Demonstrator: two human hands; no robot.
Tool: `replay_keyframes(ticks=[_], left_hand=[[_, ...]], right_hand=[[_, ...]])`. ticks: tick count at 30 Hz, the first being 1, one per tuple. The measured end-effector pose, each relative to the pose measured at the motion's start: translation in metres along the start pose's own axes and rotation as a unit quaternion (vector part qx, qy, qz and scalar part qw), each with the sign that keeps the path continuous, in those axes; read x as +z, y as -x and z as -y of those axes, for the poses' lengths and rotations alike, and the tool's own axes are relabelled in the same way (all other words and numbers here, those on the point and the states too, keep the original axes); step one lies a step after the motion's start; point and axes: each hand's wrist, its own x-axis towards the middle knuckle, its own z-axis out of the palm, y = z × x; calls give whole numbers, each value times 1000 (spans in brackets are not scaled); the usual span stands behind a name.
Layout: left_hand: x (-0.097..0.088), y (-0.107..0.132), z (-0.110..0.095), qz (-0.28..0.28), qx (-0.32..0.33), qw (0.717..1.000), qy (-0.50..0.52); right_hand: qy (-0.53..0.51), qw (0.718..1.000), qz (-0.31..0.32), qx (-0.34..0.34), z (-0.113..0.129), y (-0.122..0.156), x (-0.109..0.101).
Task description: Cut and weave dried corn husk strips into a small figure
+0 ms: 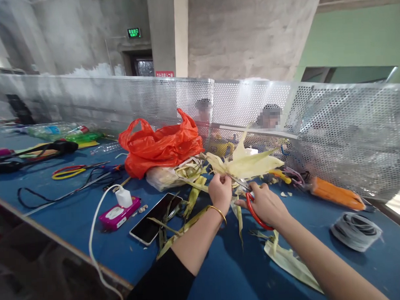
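Head view: note fanned, pale yellow-green corn husk bundle (256, 164) at 2 o'clock from left hand (220, 191), pinched near its base by bent fingers; long axis towards 2 o'clock; left hand nearer than right hand (266, 205), the latter wrapped round red-handled metal scissors (250, 203); blades towards 10 o'clock, tips beside pinched base, left fingertips close by; cannot tell blade gap; around left hand: crumpled orange-red plastic bag (163, 147) at 10, black-screened smartphone (153, 221) at 8, loose pale-green husk strip (289, 263) at 4; perforated silvery screen (152, 97) at 12, likely limiting reach.

Workshop, bare grey wall (242, 34), exit sign (134, 33), perforated partition (145, 95), blue worktable (243, 275)
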Motion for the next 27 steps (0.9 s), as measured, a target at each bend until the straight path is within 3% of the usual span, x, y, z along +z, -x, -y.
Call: replay_keyframes(ticks=[12,20,27], left_hand=[[-4,5,-5,-14,63,995,-78],[-5,8,-8,-2,113,980,-164],[-7,6,-7,17,142,969,-201]], right_hand=[[38,999,-20,-29,-14,-9,4],[-4,1000,20,-12,-9,-13,-1],[38,999,-1,-33,-16,-18,-6]])
